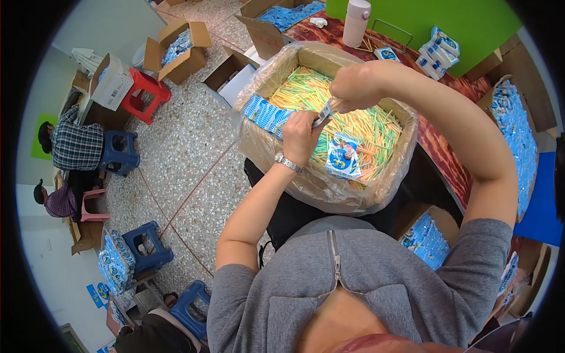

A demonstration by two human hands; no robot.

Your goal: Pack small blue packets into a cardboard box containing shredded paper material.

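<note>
My left hand (300, 138), wearing a metal wristwatch (288, 163), is closed round a small blue-and-white packet (323, 113) above an open carton. My right hand (357, 86) meets that packet's upper end, its fingers closed on what look like a few thin pale sticks; the fingertips are partly hidden. Under both hands, the plastic-lined carton (306, 183) holds a heap of thin yellow, green and orange sticks (376, 138). A stack of flat blue-and-white packets (263, 114) lies on the heap left of my left hand. Another packet (343, 156) rests on the sticks nearer me.
A pink-white flask (356, 22) and white-blue packs (438, 53) stand on the red-patterned table behind. Boxes of blue packets (512, 129) flank my right side. To the left are a red stool (145, 94), blue stools (147, 247) and seated people (76, 144).
</note>
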